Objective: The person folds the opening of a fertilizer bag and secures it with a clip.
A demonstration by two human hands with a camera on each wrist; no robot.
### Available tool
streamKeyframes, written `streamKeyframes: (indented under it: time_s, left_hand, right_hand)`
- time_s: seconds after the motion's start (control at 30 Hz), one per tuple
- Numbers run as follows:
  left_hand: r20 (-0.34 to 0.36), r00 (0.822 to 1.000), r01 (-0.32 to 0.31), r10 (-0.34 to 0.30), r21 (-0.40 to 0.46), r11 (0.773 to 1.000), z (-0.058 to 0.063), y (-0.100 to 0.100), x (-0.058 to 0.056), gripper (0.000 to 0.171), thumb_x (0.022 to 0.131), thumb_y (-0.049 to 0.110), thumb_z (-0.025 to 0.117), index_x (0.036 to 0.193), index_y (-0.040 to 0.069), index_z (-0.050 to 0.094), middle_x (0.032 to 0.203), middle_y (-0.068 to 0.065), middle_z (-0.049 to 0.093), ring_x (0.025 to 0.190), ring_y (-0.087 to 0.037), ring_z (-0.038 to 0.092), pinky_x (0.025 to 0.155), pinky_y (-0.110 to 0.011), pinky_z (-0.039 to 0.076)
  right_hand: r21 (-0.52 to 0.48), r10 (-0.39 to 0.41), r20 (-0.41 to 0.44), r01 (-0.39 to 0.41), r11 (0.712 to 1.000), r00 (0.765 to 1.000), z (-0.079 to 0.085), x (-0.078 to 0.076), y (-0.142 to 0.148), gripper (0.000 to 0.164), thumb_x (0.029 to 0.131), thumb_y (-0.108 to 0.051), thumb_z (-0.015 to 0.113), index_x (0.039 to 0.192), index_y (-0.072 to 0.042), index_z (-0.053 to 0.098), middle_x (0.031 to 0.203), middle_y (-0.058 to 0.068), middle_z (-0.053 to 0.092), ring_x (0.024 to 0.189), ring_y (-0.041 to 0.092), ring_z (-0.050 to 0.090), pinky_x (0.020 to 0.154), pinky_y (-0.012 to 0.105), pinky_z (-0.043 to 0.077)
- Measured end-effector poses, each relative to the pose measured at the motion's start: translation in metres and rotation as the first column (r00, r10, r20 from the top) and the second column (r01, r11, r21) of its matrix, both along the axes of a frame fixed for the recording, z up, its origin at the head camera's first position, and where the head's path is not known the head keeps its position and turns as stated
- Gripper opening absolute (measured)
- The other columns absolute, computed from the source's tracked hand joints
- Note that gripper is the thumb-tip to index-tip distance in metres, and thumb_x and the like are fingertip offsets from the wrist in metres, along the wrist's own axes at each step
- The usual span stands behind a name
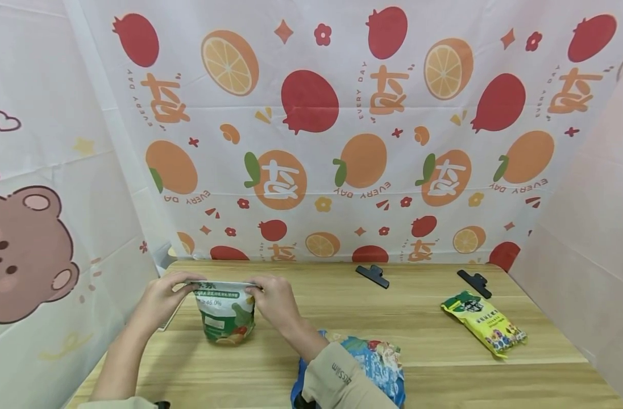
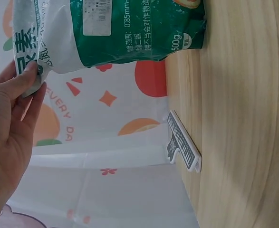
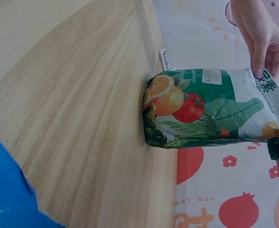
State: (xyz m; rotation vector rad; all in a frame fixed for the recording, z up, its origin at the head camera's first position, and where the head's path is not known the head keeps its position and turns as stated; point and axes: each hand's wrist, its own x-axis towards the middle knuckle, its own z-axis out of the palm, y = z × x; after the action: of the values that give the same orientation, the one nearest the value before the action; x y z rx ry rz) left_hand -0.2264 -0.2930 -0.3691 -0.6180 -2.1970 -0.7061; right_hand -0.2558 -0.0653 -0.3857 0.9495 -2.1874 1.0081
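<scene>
A green and white bag of urea fertilizer (image 1: 224,321), printed with vegetables and fruit, stands upright at the left of the table. My left hand (image 1: 158,302) pinches one top corner between thumb and fingers, as the left wrist view also shows. The opposite top corner is in the grip of my right hand (image 1: 277,298). Between the hands the bag's top edge is stretched fairly straight, and its base (image 3: 151,111) touches the wood. In the right wrist view a green flap (image 3: 278,148) hangs by the right fingers, which are partly cut off.
A blue bag (image 1: 375,363) lies at the front, partly behind my right sleeve. Farther right is a yellow bag (image 1: 485,324). Two black clips (image 1: 373,276) lie near the table's back edge. A white and grey clip (image 2: 183,142) lies beyond the fertilizer bag, by the left edge.
</scene>
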Motion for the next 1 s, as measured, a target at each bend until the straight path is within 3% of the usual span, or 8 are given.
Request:
streamKeyframes:
  time_s: [0.1, 0.27, 0.4, 0.63, 0.73, 0.83, 0.93, 1.0]
  left_hand:
    - [-0.007, 1.000, -0.001, 0.001, -0.001, 1.000, -0.0001, 0.0005, -0.0006, 0.031, 0.062, -0.018, 0.072, 0.084, 0.003, 0.070, 0.082, -0.006, 0.067, 0.086, 0.004, 0.055, 0.074, -0.005, 0.039]
    - [0.012, 1.000, -0.029, 0.029, -0.008, 1.000, 0.0004, 0.0011, 0.0005, 0.030, 0.063, -0.017, 0.073, 0.084, 0.004, 0.070, 0.082, -0.005, 0.067, 0.085, 0.003, 0.055, 0.072, -0.005, 0.040]
    - [0.046, 0.998, -0.051, 0.051, -0.011, 0.999, 0.0013, 0.0014, 0.0026, 0.029, 0.065, -0.014, 0.073, 0.085, 0.006, 0.071, 0.083, -0.005, 0.067, 0.086, 0.000, 0.056, 0.071, -0.005, 0.039]
    - [0.118, 0.992, -0.046, 0.046, 0.005, 0.999, 0.0026, 0.0014, 0.0046, 0.029, 0.070, -0.011, 0.072, 0.093, 0.006, 0.070, 0.089, -0.005, 0.068, 0.088, -0.003, 0.057, 0.072, -0.005, 0.039]
    - [0.190, 0.982, -0.026, 0.014, 0.064, 0.998, 0.0027, 0.0003, 0.0048, 0.031, 0.074, -0.011, 0.070, 0.102, 0.003, 0.067, 0.094, -0.009, 0.067, 0.090, 0.000, 0.056, 0.075, -0.007, 0.041]
    - [0.264, 0.964, -0.017, -0.021, 0.138, 0.990, 0.0039, -0.0008, 0.0067, 0.033, 0.081, -0.003, 0.067, 0.112, 0.003, 0.062, 0.101, -0.006, 0.065, 0.092, 0.003, 0.055, 0.078, -0.010, 0.042]
    - [0.323, 0.946, -0.059, -0.007, 0.193, 0.979, 0.0069, -0.0035, 0.0086, 0.029, 0.091, 0.011, 0.059, 0.118, 0.004, 0.058, 0.108, -0.007, 0.061, 0.092, 0.009, 0.050, 0.077, -0.008, 0.041]
    - [0.352, 0.935, -0.123, 0.043, 0.210, 0.970, 0.0085, -0.0076, 0.0076, 0.029, 0.096, 0.021, 0.051, 0.119, 0.004, 0.057, 0.109, -0.011, 0.061, 0.093, 0.008, 0.050, 0.073, -0.009, 0.041]
  right_hand:
    - [-0.020, 0.005, -0.013, -0.005, 1.000, 1.000, -0.0006, -0.0010, 0.0003, 0.009, 0.081, -0.009, 0.070, 0.089, -0.005, 0.073, 0.083, 0.000, 0.069, 0.073, -0.001, 0.060, 0.059, 0.004, 0.041]
    - [-0.020, 0.025, 0.006, -0.025, 0.999, 1.000, 0.0005, -0.0009, 0.0020, 0.013, 0.084, -0.012, 0.068, 0.096, -0.008, 0.072, 0.088, -0.001, 0.069, 0.066, -0.005, 0.053, 0.047, 0.007, 0.032]
    - [-0.029, 0.035, -0.006, -0.035, 0.999, 0.999, 0.0007, -0.0007, 0.0030, 0.013, 0.085, -0.013, 0.067, 0.096, -0.008, 0.072, 0.087, -0.002, 0.069, 0.072, -0.005, 0.056, 0.053, 0.006, 0.036]
    - [-0.030, 0.021, -0.054, -0.022, 0.999, 0.998, -0.0016, -0.0027, 0.0023, 0.011, 0.084, -0.012, 0.067, 0.092, -0.005, 0.072, 0.085, 0.000, 0.069, 0.064, -0.005, 0.055, 0.056, 0.005, 0.039]
    - [-0.027, 0.015, -0.059, -0.017, 0.999, 0.998, -0.0015, -0.0027, 0.0015, 0.011, 0.083, -0.012, 0.067, 0.091, -0.006, 0.072, 0.084, 0.000, 0.069, 0.064, -0.005, 0.056, 0.056, 0.004, 0.040]
    - [-0.024, 0.013, -0.050, -0.014, 1.000, 0.999, -0.0011, -0.0019, 0.0009, 0.012, 0.084, -0.013, 0.067, 0.091, -0.006, 0.072, 0.083, 0.000, 0.069, 0.062, -0.005, 0.055, 0.055, 0.004, 0.039]
    - [-0.020, 0.013, -0.038, -0.013, 1.000, 0.999, -0.0004, -0.0012, 0.0008, 0.013, 0.084, -0.013, 0.066, 0.092, -0.006, 0.072, 0.083, 0.000, 0.069, 0.059, -0.006, 0.054, 0.055, 0.004, 0.039]
    - [-0.018, 0.011, -0.036, -0.012, 1.000, 0.999, -0.0002, -0.0012, 0.0012, 0.013, 0.084, -0.013, 0.066, 0.092, -0.005, 0.072, 0.082, 0.000, 0.069, 0.058, -0.006, 0.053, 0.054, 0.004, 0.039]
